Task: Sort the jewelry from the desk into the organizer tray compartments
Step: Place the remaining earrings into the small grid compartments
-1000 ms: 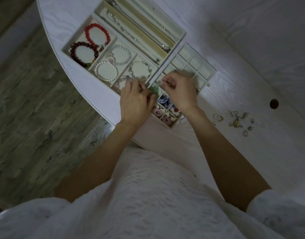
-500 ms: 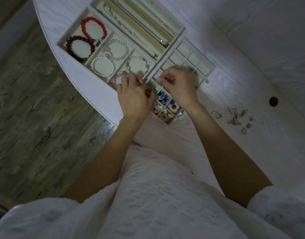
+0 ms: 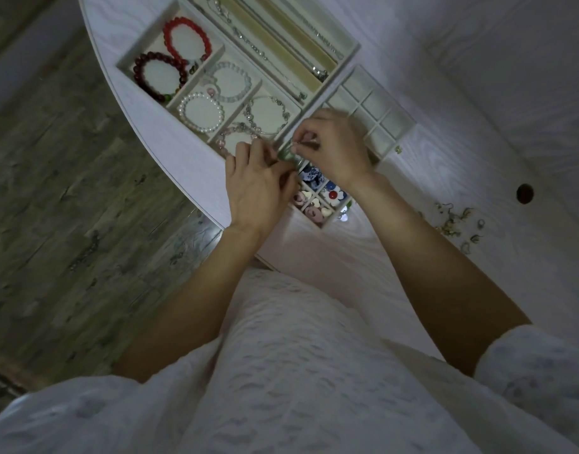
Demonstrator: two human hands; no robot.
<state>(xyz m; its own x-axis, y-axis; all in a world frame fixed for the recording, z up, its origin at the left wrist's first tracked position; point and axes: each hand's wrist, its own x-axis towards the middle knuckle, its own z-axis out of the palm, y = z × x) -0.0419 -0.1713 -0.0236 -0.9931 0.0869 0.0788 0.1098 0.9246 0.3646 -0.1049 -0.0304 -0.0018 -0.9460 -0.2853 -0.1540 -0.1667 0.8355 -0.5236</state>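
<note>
We see a white wood-grain desk with a curved edge [image 3: 347,267] above a grey plank floor [image 3: 68,208]. On it lies a cream organizer tray with large bracket-shaped bracelet and necklace compartments [image 3: 144,50] at the far left, and touching its right side a cream grid tray of small square compartments [image 3: 401,140]. Well apart, at the right, lies a scatter of small loose metal earrings [image 3: 455,224]. Beyond them, a round dark hole [image 3: 524,193] pierces the desktop.

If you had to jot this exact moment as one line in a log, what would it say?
step: sorting earrings | both hands pinch small green piece over organizer tray | loose jewelry waits on desk
</note>
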